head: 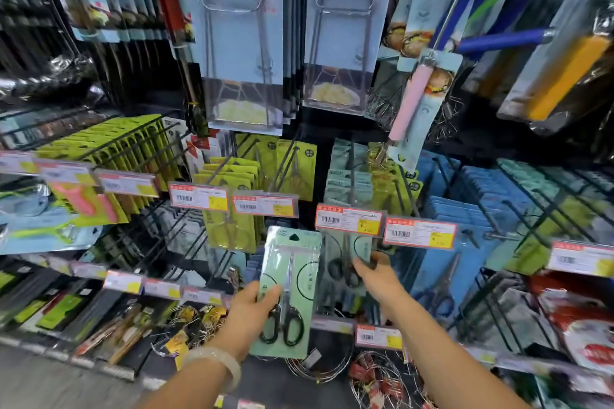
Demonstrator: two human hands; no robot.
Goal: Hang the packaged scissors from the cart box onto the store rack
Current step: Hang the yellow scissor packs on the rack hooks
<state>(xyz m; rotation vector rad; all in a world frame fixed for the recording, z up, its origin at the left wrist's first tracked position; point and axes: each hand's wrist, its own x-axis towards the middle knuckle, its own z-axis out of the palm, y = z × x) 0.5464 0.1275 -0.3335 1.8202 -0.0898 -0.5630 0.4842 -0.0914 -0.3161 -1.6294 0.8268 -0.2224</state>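
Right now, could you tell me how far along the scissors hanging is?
Done: matching mint packs already hang under the price tag. In hand: the left hand grips one scissors pack, hang hole on top, not yet on a hook, while the right hand holds the hung packs. Left: hooking this pack. The cart box is out of view, so the remaining count is unknown.

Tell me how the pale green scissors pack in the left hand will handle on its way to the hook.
The flat pale green card pack of black-handled scissors probably stays fairly stiff: it stands upright though the left hand pinches only one edge. Its glossy plastic front may be slippery. The handles sit low, so it likely hangs bottom-heavy.
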